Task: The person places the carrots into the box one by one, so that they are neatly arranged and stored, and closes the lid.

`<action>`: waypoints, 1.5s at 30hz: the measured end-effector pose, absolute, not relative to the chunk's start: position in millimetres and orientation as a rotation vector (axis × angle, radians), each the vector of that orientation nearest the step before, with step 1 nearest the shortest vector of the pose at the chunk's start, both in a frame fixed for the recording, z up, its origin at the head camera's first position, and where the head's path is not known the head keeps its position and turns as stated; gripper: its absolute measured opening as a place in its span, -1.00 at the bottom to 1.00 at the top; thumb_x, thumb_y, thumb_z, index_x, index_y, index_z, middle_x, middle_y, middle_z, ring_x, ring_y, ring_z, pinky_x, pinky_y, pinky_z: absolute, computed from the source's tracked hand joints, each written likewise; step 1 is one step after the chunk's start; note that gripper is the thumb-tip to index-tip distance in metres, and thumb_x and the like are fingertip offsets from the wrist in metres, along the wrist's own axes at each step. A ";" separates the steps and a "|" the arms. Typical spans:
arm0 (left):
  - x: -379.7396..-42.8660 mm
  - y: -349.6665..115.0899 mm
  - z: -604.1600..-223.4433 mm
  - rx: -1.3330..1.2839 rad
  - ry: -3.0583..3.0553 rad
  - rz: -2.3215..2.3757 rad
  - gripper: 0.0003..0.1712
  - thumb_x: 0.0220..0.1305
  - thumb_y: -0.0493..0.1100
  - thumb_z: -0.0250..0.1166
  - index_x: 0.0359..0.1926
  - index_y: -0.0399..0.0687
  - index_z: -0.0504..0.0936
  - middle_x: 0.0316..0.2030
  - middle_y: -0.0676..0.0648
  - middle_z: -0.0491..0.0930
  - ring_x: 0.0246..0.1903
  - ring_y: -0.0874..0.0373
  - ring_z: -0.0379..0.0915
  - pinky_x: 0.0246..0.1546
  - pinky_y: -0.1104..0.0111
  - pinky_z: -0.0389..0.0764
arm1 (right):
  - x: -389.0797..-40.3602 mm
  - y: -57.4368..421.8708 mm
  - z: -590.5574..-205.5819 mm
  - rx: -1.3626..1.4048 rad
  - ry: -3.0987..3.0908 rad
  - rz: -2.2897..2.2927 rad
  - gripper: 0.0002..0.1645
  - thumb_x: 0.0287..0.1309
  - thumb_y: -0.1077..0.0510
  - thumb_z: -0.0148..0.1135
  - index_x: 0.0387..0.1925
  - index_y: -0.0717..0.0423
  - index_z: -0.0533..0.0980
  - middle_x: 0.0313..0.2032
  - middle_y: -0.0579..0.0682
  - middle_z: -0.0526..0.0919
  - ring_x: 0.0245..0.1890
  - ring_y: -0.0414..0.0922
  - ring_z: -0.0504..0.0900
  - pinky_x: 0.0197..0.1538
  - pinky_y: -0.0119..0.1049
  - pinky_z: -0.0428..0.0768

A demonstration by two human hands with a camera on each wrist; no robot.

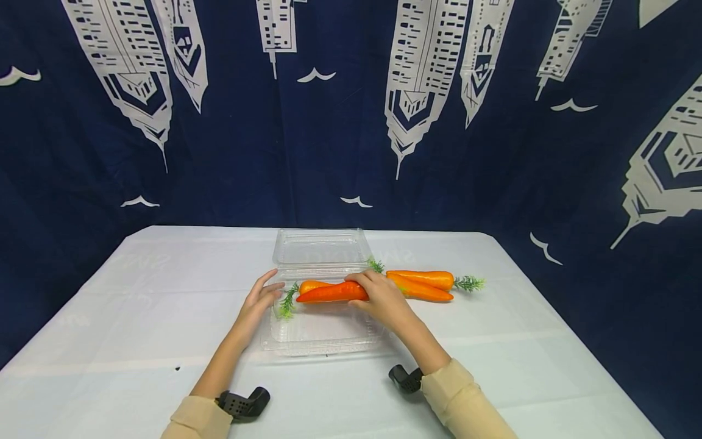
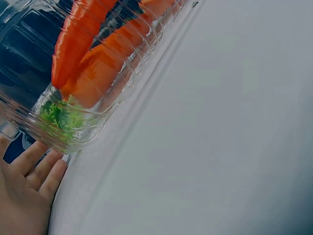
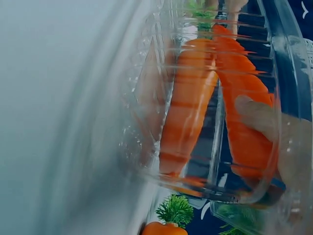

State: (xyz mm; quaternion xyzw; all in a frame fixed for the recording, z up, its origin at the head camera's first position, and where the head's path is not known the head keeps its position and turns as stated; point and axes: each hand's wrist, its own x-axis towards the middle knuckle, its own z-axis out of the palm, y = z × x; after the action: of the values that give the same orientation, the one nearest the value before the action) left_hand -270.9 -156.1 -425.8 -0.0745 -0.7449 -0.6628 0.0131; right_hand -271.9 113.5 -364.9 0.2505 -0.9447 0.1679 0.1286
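A clear plastic clamshell box (image 1: 323,344) lies on the table with its lid folded back behind it. My right hand (image 1: 386,299) grips a red-orange carrot (image 1: 329,294) by its right end, over the box. In the right wrist view, the thumb lies along this carrot (image 3: 239,73), seen through the box wall. Behind it in the box is an orange carrot (image 1: 311,285), its green leaves (image 1: 287,302) at the left end. Beside the left wall of the box, my left hand (image 1: 255,308) has its fingers extended, fingertips right at the rim.
To the right of the box, two more orange carrots (image 1: 428,278) lie on the white-covered table (image 1: 137,292), close together. A dark blue cloth (image 1: 329,140) with white printed buildings hangs behind the table. Each wrist wears a black camera (image 1: 244,405).
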 end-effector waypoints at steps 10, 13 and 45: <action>-271.8 -156.9 -426.4 -0.222 -2.319 -2.067 -0.38 0.30 -0.15 -0.02 0.35 0.09 0.06 0.24 -0.24 0.30 0.27 -0.08 0.16 0.26 0.08 0.13 | -278.5 105.2 -366.1 0.758 -2.783 0.413 -0.47 -0.06 -0.01 0.34 0.02 -0.11 0.46 -0.04 -0.02 0.56 0.00 0.02 0.51 0.10 0.01 0.41; -270.9 -157.0 -426.2 -0.229 -2.319 -2.060 -0.38 0.30 -0.14 -0.02 0.35 0.08 0.06 0.24 -0.24 0.30 0.27 -0.08 0.17 0.25 0.10 0.14 | -279.0 102.9 -367.2 0.788 -2.794 0.373 -0.47 -0.06 -0.01 0.34 0.02 -0.10 0.46 -0.04 -0.02 0.56 -0.01 0.03 0.52 0.07 0.01 0.42; -270.7 -157.1 -427.0 -0.245 -2.315 -2.057 -0.39 0.31 -0.13 -0.03 0.35 0.12 0.05 0.24 -0.25 0.29 0.24 -0.09 0.22 0.24 0.10 0.17 | -275.0 79.8 -379.9 0.791 -2.838 0.250 -0.49 -0.10 0.03 0.38 -0.05 0.04 0.48 -0.17 0.01 0.52 -0.16 -0.06 0.50 -0.04 -0.17 0.49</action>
State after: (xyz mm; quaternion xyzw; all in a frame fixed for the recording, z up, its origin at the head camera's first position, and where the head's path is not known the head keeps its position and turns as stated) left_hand -270.7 -157.1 -427.0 -0.0788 -0.7452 -0.6619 0.0175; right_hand -275.0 79.8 -379.9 0.2663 -0.9557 0.0843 0.0924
